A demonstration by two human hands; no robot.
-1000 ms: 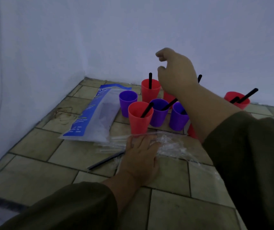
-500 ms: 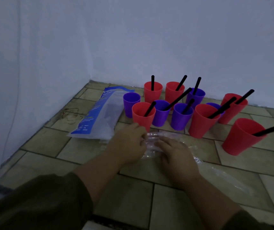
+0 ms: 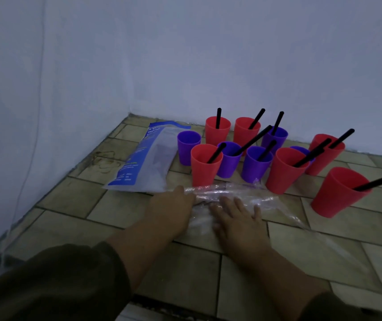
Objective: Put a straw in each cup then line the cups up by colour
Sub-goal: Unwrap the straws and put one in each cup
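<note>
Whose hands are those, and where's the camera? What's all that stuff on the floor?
The camera sits on a person's head, looking down, so you see their own two hands. The right hand lies flat on a clear plastic bag; the left hand touches the bag's end, its fingers hidden. On the tiled floor stand red cups and purple cups, nearly all with a black straw. The leftmost purple cup has none yet. A blue-and-white packet lies beside them.
</note>
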